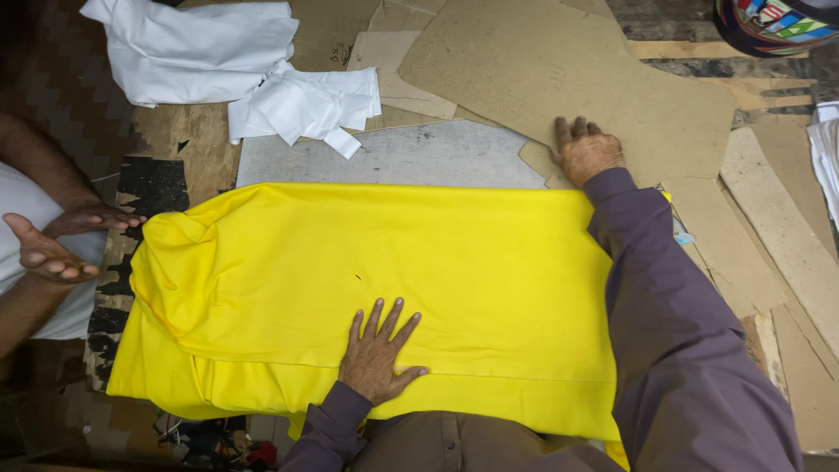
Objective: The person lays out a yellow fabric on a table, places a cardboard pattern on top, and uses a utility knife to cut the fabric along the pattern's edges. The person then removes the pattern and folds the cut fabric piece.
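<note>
Worktable (419, 153), yellow cloth (376, 288) under left hand (377, 354)

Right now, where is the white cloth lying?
In the head view the white cloth lies bunched at the far left of the table, beyond the yellow fabric, beside the cardboard pattern pieces, away from both hands.

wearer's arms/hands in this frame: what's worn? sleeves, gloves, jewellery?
Both arms are in long, dark greyish-purple shirt sleeves with buttoned-style cuffs ending at the wrists. The left hand and right hand are bare: no gloves, and no rings or watch visible. The sleeve fabric looks plain, with no pattern or markings, loosely creased along the right forearm.
</note>
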### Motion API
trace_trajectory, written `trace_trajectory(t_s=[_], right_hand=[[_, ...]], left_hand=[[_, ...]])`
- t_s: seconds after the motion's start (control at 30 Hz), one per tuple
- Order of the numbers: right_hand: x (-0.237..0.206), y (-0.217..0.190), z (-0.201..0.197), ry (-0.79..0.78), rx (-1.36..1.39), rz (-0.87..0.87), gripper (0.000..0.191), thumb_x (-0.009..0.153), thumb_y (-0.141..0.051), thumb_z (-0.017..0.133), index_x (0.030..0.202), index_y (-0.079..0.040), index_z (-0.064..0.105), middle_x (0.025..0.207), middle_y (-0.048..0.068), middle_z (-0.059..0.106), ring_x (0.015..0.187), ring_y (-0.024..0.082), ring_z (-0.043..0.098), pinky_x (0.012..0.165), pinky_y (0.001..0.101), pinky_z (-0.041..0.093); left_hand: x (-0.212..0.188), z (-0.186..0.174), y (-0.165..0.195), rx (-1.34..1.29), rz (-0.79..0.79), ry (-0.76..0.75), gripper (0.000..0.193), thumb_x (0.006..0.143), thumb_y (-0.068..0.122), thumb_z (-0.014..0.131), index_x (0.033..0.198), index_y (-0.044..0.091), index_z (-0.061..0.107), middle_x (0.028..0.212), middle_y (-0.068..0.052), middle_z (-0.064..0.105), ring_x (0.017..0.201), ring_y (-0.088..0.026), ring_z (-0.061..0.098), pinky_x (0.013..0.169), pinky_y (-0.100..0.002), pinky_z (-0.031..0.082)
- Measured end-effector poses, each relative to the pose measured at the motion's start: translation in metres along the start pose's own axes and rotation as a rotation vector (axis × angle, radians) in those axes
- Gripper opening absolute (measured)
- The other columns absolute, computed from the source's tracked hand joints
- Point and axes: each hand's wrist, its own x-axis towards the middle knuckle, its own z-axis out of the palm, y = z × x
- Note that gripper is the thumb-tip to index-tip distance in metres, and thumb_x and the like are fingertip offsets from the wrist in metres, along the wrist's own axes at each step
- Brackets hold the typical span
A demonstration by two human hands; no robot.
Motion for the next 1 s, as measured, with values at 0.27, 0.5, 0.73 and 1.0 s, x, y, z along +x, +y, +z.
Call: trace_trajectory(t_s=[0.27, 0.5, 0.73, 1.0], right_hand=[[0.008, 0.095, -0.037, 0.253, -0.064, 0.069, 0.021, 0.112, -0.007, 0.058, 0.121, -0.017, 0.074, 0.068, 0.006, 0.068, 0.052, 0.017, 0.059, 0.047, 0.034, 0.049], [-0.061, 0.103, -0.072, 0.148, 0.044, -0.04, 0.027, 0.111, -0.009, 0.058, 0.133, -0.019, 0.07, 0.093, 0.007, 0.075, 0.059, 0.022, 0.065, 0.059, 0.0384, 0.054], [-0.05, 0.076, -0.067, -0.608, 0.199, 0.015, 0.055, 0.087, -0.044, 0.078, 0.136, -0.022, 0.065, 0.127, 0.014, 0.068, 0.116, 0.035, 0.065, 0.103, 0.0488, 0.05], [0.112, 0.091, 0.01, 0.092, 0.767, 0.059, 0.056, 0.102, -0.027, 0.075, 0.148, 0.0, 0.06, 0.144, 0.028, 0.061, 0.13, 0.041, 0.059, 0.107, 0.0466, 0.048]], left_hand=[[0.001, 0.002, -0.003, 0.001, 0.008, 0.026, 0.08, 0.09, 0.065, 0.053, 0.156, 0.023, 0.036, 0.165, -0.013, 0.025, 0.15, -0.04, 0.017, 0.117, -0.061, 0.009], [0.002, -0.001, -0.002, -0.042, 0.0, 0.022, 0.078, 0.09, 0.064, 0.055, 0.153, 0.022, 0.04, 0.163, -0.015, 0.027, 0.148, -0.042, 0.02, 0.116, -0.062, 0.011], [0.002, 0.003, -0.004, -0.05, 0.008, 0.068, 0.076, 0.091, 0.064, 0.054, 0.153, 0.023, 0.041, 0.163, -0.013, 0.028, 0.149, -0.041, 0.021, 0.116, -0.061, 0.012], [0.003, 0.005, -0.01, -0.043, -0.005, 0.039, 0.076, 0.092, 0.068, 0.051, 0.154, 0.025, 0.042, 0.163, -0.012, 0.031, 0.15, -0.04, 0.022, 0.118, -0.061, 0.012]])
